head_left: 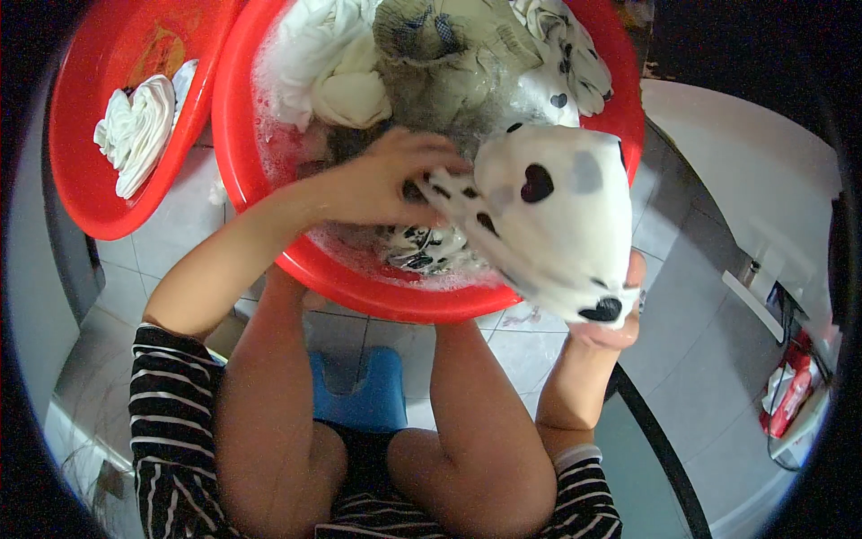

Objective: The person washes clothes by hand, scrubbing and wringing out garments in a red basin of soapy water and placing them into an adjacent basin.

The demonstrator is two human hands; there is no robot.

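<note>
A wet white garment with black hearts is stretched between my hands over the right part of a big red tub. My left hand, slightly blurred, is closed around a bunched end of it above the water. At the tub's right front side, my right hand grips the other end, its fingers partly covered by the fabric. The cloth bulges out between them. Sudsy water in the tub holds a grey-beige garment, white clothes and more black-and-white patterned cloth.
On the left, a smaller red basin holds a folded white garment. A blue plastic stool stands between my legs on the tiled floor. To the right are a white curved panel and a red-and-white package beside cables.
</note>
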